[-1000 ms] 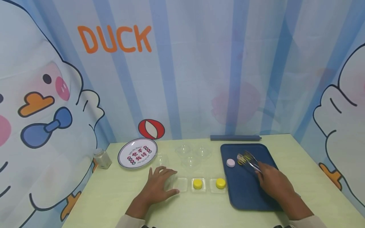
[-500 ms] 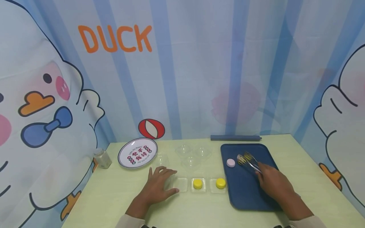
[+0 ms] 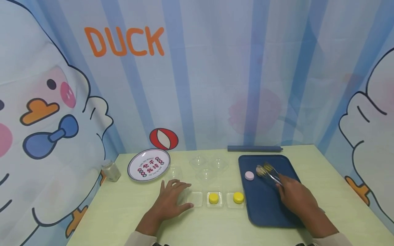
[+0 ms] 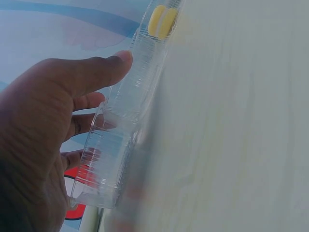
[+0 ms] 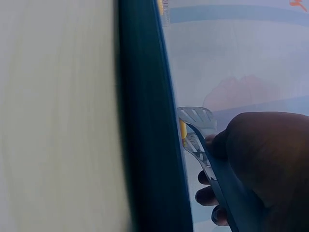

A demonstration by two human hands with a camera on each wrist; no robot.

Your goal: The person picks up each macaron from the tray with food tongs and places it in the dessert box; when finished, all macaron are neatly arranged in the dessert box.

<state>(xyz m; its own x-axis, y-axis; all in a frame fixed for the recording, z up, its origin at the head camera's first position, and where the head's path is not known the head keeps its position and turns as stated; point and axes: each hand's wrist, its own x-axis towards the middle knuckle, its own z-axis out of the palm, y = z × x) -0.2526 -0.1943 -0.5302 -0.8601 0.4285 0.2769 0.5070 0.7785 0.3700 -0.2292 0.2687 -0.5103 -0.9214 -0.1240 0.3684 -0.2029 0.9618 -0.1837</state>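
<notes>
In the head view my right hand (image 3: pixel 297 196) grips metal tongs (image 3: pixel 272 176) over the blue tray (image 3: pixel 264 212). Their slotted ends stand at either side of a yellow macaron (image 5: pixel 183 129), mostly hidden by the tray's edge in the right wrist view. Just left of the tongs lies a pink macaron (image 3: pixel 249 176). My left hand (image 3: pixel 169 201), fingers spread and relaxed, is beside the clear plastic boxes (image 3: pixel 195 199) left of the tray. Two other yellow macarons sit in the middle box (image 3: pixel 214 205) and the right box (image 3: pixel 231 204).
Several clear domed lids (image 3: pixel 206 175) stand behind the boxes. A patterned plate (image 3: pixel 132 172) and a glass shaker (image 3: pixel 111 172) are at the back left. Along the back edge lies a dark blue rod (image 3: pixel 254 149), behind the tray.
The tongs' ends have shifted very slightly on the tray. Both hands have stayed nearly where they were, and the boxes and macarons beside the tray have not moved.
</notes>
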